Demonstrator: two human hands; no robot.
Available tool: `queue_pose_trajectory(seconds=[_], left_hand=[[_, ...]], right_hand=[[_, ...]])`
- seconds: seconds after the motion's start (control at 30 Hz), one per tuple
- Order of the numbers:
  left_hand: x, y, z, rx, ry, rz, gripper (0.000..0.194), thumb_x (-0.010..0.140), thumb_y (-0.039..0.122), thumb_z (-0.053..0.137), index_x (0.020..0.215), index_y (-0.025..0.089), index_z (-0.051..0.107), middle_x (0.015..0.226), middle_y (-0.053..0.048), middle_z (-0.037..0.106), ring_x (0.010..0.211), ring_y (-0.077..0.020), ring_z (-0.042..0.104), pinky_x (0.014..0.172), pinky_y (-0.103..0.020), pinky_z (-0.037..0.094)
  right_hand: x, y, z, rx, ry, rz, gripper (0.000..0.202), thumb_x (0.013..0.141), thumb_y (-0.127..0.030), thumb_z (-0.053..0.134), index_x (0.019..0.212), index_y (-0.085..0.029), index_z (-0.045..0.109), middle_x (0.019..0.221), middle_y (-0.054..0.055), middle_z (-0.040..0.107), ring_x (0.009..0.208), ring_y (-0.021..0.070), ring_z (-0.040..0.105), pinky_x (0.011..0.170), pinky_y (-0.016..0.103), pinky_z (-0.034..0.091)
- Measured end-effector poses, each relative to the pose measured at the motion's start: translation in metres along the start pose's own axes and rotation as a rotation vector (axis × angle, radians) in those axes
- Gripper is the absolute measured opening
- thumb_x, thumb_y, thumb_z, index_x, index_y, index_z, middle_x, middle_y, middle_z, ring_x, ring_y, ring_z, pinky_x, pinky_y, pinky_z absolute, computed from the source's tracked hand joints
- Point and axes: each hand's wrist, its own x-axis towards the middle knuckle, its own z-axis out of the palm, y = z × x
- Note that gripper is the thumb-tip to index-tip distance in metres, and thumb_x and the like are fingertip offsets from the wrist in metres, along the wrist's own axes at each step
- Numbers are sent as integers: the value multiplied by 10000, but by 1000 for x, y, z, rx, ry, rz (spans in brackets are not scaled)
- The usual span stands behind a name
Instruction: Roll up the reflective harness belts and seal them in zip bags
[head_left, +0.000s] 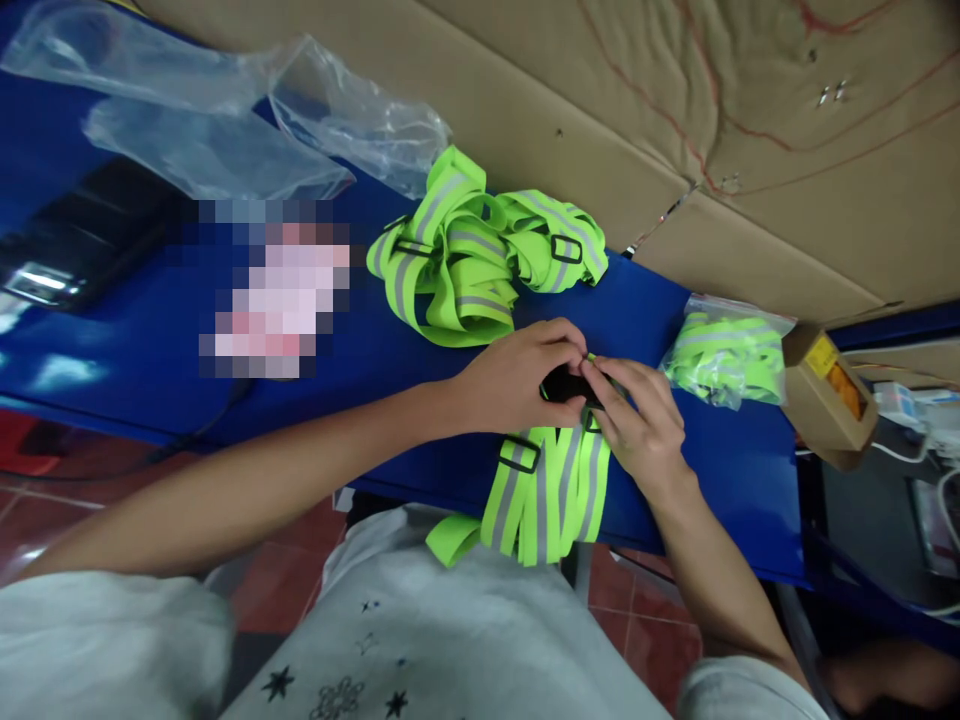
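Hands, two: left hand [517, 375], thumb and fingers curled around a dark piece [564, 386], and right hand [637, 415], fingertips pinching at the top of a strap [551, 500]; the fingertips of both nearly meet. Containers: one clear bag [727, 355] holding lime strapping, at the right; touching it, one brown carton [829, 400], with something orange showing at its opening; further clear bags [360, 115], crumpled and overlapping at the upper left, exact number unclear. Strap in hand: lime green, grey stripe along the middle, folded in several lengths, hanging below the hands at the near edge of the blue table [739, 475]; one black buckle [520, 454] in plain view, a second partly hidden by the right hand. Beyond the hands: two touching heaps [480, 250] of like strapping, loosely coiled, at least one black buckle on each. Far left: one black case [90, 230].
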Motion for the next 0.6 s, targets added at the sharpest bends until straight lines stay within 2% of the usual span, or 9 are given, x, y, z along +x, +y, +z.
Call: queue_pose_trajectory(seconds=[0.1,0.2,0.33,0.4,0.47,0.53,0.6], left_hand=[[0,2,2,66,19,-11,138,813,263,662,914,193,600,1148,-69,661,1015,-204,680,882,-341,548],[0,4,-2,142,-31,-74,171,838,309,667,936,199,581,1139,-60,656,966,-203,683,801,-325,536],[0,4,-11,164,-149,-89,375,891,480,727,1112,201,610,1165,-76,678,996,-231,699,866,-354,553],[0,6,-17,134,-202,-83,479,893,482,758,1243,191,609,1222,-92,710,1100,-258,708,958,-378,554],[1,12,-25,133,-186,-117,453,940,407,714,1313,168,617,1273,-103,735,1173,-262,704,1035,-390,540],[0,21,-38,115,-111,-185,360,1012,378,607,1289,156,670,1255,-89,766,1122,-239,726,1018,-379,557],[-7,32,-57,49,-16,-236,356,1059,417,539,1238,171,725,1204,-41,795,1065,-204,736,995,-359,573]], right_hand=[[1,1,2,0,-3,-5,680,958,-51,698,1588,-243,529,1276,127,744,1191,268,710,1001,430,603],[1,5,3,44,-12,-8,654,965,-62,693,1577,-239,545,1237,115,762,1155,263,720,974,422,601],[0,15,-1,117,-8,59,482,1007,-151,660,1469,-289,664,1224,90,778,1144,277,730,963,454,597],[1,19,-7,186,-18,158,392,1013,-212,669,1384,-328,724,1238,69,778,1136,278,731,967,468,596],[3,22,-16,281,18,326,315,989,-245,718,1281,-349,777,1224,46,787,1120,270,734,993,463,589],[4,27,-29,340,121,485,235,972,-262,749,1188,-333,807,1177,47,798,1082,259,741,994,452,589],[2,39,-45,374,287,591,177,976,-298,747,1140,-289,814,1118,71,804,1017,252,754,947,448,605]])
